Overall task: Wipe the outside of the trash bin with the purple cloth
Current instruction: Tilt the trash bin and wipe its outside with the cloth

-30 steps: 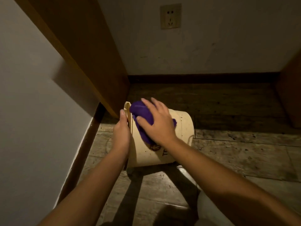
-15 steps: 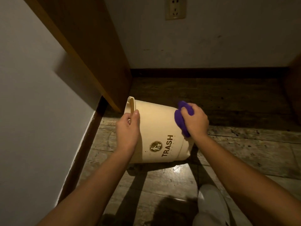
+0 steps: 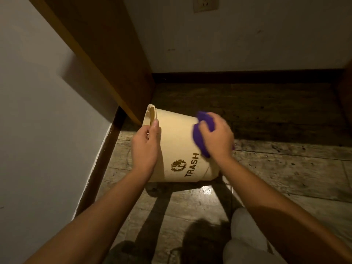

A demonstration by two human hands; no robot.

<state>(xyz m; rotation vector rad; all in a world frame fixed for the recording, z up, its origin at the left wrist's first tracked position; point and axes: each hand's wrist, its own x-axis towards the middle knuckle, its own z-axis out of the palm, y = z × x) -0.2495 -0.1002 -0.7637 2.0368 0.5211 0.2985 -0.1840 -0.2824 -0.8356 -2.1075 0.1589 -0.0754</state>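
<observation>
nearest the camera a pale knee (image 3: 247, 235) sits below the right forearm, over the worn wooden floor (image 3: 276, 174). the left hand (image 3: 145, 147) grips the bin (image 3: 177, 138) at its rim, thumb lying along the outer wall and the fingers curled out of sight over the edge. the cream bin lies tipped on its side on the floor, mouth turned left, the word "trash" just right of the left fingers; its inside cannot be seen. the right hand (image 3: 217, 138) is closed around the purple cloth (image 3: 200, 141), pressing it against the bin's wall near the base. beyond the fingertips stands a wooden panel (image 3: 99, 54), then the wall with a socket (image 3: 205, 3).
</observation>
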